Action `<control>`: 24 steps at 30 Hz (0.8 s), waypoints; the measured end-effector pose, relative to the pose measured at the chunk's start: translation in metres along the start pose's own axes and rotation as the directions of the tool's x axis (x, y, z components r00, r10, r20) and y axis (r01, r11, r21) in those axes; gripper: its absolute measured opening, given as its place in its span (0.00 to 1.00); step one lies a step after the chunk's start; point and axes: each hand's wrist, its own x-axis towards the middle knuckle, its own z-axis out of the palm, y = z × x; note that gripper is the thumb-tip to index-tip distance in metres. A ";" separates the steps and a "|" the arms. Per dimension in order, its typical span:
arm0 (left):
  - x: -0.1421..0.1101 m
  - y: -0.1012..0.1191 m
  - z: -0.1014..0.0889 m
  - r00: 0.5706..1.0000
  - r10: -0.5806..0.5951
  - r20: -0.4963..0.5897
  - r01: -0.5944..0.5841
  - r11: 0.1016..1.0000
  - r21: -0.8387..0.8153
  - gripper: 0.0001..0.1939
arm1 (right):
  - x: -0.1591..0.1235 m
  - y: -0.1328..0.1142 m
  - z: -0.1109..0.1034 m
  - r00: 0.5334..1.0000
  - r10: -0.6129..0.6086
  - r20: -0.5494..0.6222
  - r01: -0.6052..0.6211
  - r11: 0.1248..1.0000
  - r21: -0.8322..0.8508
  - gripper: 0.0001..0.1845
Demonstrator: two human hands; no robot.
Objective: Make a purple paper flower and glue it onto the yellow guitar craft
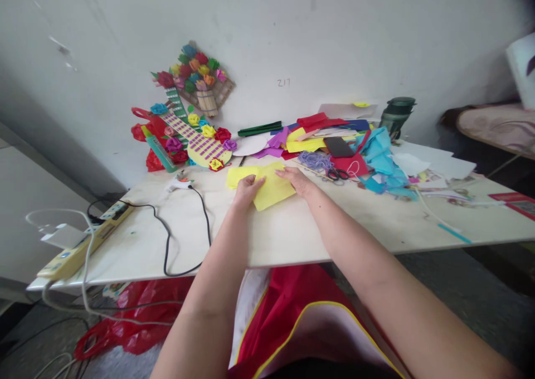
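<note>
A folded yellow paper sheet (273,189) lies on the white table (292,228) in front of me. My left hand (247,190) rests on its left edge with fingers curled, pinching the paper. My right hand (297,179) presses flat on the sheet's upper right side, fingers stretched out. Another yellow piece (237,176) lies just behind the left hand.
A pile of coloured papers (330,136), black scissors (337,174), a glue gun (179,183) with a black cord, a power strip (83,239), a paper-flower guitar craft (196,139) and a dark green bottle (397,114) crowd the table. A red plastic bag (125,323) lies underneath.
</note>
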 end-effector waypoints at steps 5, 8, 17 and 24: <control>0.001 -0.002 0.000 1.000 0.023 -0.001 -0.023 0.999 -0.024 0.20 | 0.003 0.005 0.002 1.000 0.024 0.008 -0.022 0.992 -0.125 0.19; 0.001 -0.002 -0.001 1.000 0.015 0.014 -0.015 1.000 -0.010 0.20 | 0.005 0.007 0.004 0.997 0.024 -0.067 -0.035 0.984 -0.177 0.18; 0.002 0.000 -0.006 0.994 0.078 -0.075 -0.073 0.995 0.066 0.20 | 0.005 0.007 0.002 0.997 0.038 -0.062 -0.050 0.977 -0.205 0.16; 0.002 0.002 -0.005 0.981 0.126 -0.148 -0.114 0.990 0.089 0.16 | 0.002 0.005 0.002 0.999 0.045 -0.004 -0.045 0.975 -0.219 0.16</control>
